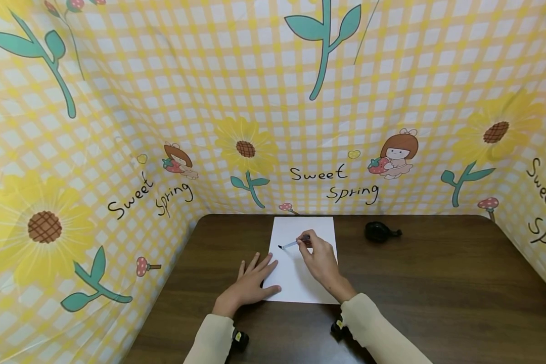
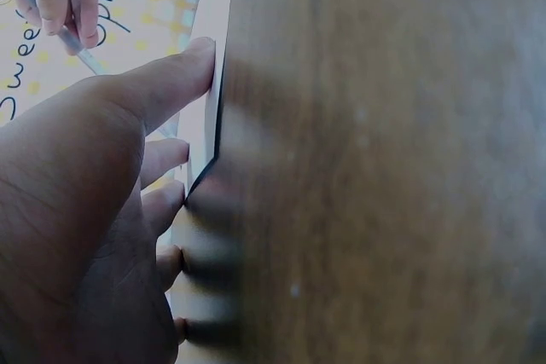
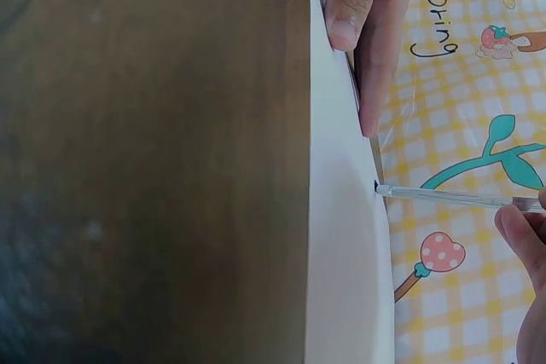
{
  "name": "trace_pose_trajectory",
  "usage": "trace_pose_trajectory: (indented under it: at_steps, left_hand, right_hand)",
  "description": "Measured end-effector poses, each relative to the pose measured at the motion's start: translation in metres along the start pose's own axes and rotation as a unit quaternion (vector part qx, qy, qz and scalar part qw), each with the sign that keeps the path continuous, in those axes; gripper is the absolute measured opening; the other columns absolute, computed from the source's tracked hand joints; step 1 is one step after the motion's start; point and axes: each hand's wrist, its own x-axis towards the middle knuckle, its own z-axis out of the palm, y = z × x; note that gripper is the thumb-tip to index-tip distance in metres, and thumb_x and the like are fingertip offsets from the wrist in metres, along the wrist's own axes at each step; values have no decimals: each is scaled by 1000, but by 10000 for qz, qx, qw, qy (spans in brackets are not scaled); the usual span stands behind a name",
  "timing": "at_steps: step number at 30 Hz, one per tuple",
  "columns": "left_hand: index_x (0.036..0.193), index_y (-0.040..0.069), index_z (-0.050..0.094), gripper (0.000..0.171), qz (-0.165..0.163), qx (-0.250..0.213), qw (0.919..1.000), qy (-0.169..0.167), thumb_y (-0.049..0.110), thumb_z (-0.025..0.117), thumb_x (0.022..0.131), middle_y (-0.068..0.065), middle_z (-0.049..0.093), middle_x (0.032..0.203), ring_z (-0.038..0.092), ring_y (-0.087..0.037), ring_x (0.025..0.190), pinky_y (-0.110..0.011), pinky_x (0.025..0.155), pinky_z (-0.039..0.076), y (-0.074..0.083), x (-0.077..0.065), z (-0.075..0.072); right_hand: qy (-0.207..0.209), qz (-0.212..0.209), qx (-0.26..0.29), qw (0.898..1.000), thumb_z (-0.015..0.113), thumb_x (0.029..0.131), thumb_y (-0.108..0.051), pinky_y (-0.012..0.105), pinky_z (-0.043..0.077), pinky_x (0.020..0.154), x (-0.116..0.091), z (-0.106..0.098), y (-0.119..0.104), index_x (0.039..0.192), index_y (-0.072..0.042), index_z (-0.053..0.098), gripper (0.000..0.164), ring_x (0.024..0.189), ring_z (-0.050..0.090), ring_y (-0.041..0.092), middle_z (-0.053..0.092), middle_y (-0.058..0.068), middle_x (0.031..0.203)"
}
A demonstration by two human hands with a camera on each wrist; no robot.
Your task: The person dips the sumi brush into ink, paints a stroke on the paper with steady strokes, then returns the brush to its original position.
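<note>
A white sheet of paper (image 1: 302, 283) lies on the table before me. My left hand (image 1: 250, 285) rests flat at its left edge with fingers spread; in the left wrist view the thumb (image 2: 175, 78) lies on the sheet. With thumb and fingers, my right hand (image 1: 320, 258) pinches a slim pen (image 1: 289, 244) with a clear barrel and black tip. The pen slants down to the left over the upper part of the paper. In the right wrist view, the pen's tip (image 3: 380, 189) is at the paper surface; whether it touches cannot be told. No marks show on the paper.
A small black round-bodied object (image 1: 377, 232) with a narrow neck lies right of the paper. The dark wooden table (image 1: 418, 303) is bordered by a yellow checked cloth (image 1: 273, 101) behind and at both sides. Black cameras sit at both wrists.
</note>
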Motion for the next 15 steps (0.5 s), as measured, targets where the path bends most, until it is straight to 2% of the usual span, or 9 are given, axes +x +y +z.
trace_pose_trajectory:
  at_steps: [15]
  left_hand:
    - [167, 23, 38, 80, -26, 9, 10000, 3, 59, 64, 101, -3, 22, 179, 6, -43, 167, -77, 127, -1, -4, 2, 2]
  right_hand:
    - [7, -140, -92, 9999, 71, 104, -11, 37, 66, 80, -1, -1, 1, 109, -10, 68, 6, 94, 81, 23, 81, 7, 102]
